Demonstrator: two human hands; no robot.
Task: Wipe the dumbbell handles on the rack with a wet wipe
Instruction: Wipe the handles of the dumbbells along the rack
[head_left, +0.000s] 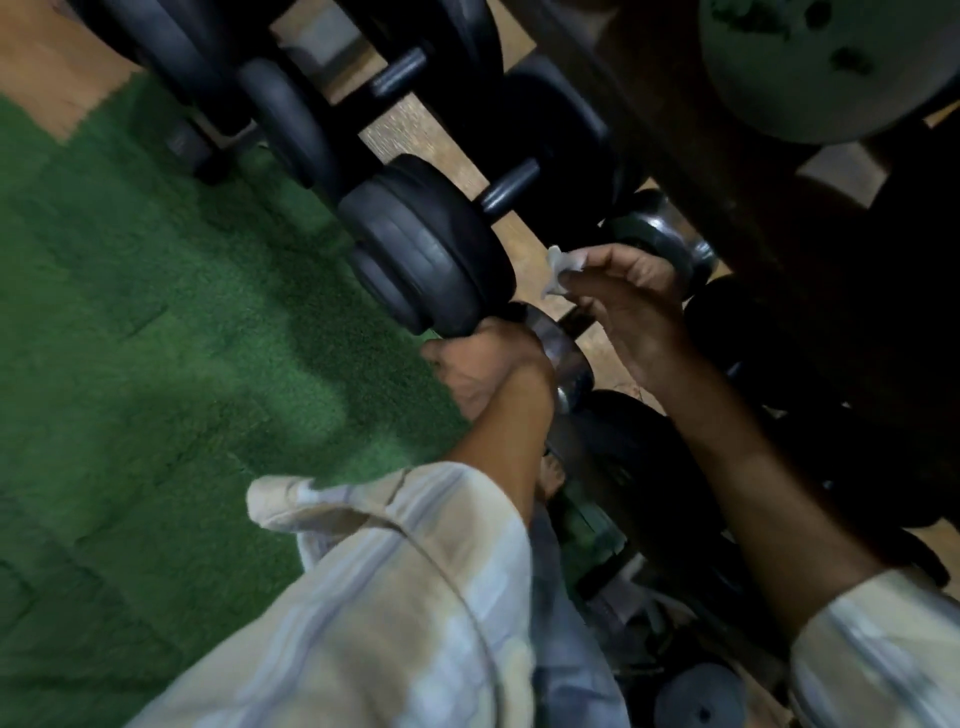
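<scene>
Right hand (631, 306) pinches a white wipe (563, 267) between thumb and fingertips, just at 12 o'clock of a chrome dumbbell (563, 358). Left hand (485, 371) grips that dumbbell's near end. Black dumbbells (431, 249) at 10 o'clock; green carpet (156, 312) at 9.

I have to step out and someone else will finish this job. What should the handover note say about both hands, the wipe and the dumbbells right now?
Left hand: grips the head of a chrome dumbbell on the rack.
Right hand: pinches the wet wipe above that dumbbell's handle, not touching it.
Black dumbbells lie on the rack beyond.
Done: cannot tell which handles are wiped.
Left: bring the wipe down on this handle, then do the rest.
</scene>
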